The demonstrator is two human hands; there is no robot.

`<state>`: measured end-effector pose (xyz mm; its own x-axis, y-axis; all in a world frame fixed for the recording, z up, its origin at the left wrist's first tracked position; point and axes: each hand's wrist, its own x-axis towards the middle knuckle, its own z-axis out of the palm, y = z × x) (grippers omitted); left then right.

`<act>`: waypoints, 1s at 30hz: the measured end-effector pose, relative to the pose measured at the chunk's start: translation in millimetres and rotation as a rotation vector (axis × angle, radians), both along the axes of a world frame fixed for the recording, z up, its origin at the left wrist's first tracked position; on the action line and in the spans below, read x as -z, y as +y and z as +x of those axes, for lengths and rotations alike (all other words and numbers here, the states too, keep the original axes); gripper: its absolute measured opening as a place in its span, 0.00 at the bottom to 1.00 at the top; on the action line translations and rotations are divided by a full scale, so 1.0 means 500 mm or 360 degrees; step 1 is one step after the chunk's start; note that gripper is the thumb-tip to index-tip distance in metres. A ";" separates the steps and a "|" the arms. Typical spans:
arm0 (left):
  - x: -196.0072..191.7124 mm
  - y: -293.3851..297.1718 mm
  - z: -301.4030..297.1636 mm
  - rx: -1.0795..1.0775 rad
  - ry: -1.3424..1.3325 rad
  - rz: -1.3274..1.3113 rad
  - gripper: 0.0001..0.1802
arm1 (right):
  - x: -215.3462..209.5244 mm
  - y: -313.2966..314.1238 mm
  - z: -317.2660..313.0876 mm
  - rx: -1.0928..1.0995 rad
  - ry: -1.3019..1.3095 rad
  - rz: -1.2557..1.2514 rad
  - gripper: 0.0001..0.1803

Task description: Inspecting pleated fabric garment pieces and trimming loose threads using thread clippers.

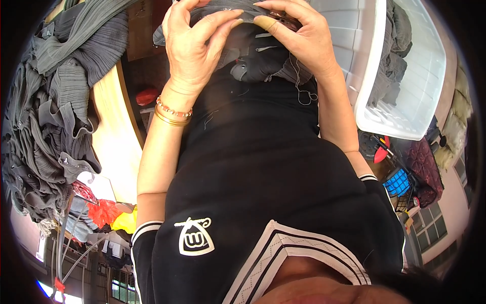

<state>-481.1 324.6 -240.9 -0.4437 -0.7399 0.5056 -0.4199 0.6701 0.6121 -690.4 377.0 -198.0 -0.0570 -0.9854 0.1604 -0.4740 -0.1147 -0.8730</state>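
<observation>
Near the top edge, a dark grey ribbed knit garment (218, 7) is stretched between my two hands. My left hand (190, 48) pinches it with thumb and forefinger close together. Opposite, my right hand (301, 38) has its thumb and forefinger on the same cloth, the thumb tip yellowish. The fingertips of both hands nearly meet; any small thing between them is too small to make out. More of the grey cloth (260, 67) hangs below onto my lap. A loose thread (305, 96) dangles beside my right wrist.
At the left, a heap of grey ribbed garments (45, 111) lies on a pale wooden table (115, 121). To the right stands a white plastic crate (360, 109) with grey cloth (392, 55) inside. A red object (147, 96) sits under the table edge.
</observation>
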 end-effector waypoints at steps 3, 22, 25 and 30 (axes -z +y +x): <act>-0.009 0.005 -0.005 -0.0059 0.0067 0.0092 0.15 | 0.004 0.001 -0.003 0.0084 -0.0088 0.0177 0.12; -0.016 -0.005 0.000 -0.0010 -0.0396 -0.0351 0.15 | 0.012 0.001 -0.008 0.0110 -0.0305 0.0134 0.11; -0.014 0.007 0.008 -0.0056 -0.0302 -0.0296 0.15 | 0.016 0.001 -0.009 0.0115 -0.0294 0.0154 0.11; -0.014 0.030 0.020 -0.0148 -0.0136 -0.0207 0.13 | 0.014 0.000 -0.006 0.0105 -0.0216 0.0185 0.11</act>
<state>-471.2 339.8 -234.1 -0.4219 -0.7104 0.5633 -0.5303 0.6973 0.4823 -693.4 376.8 -205.1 -0.1358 -0.9902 0.0321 -0.3539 0.0182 -0.9351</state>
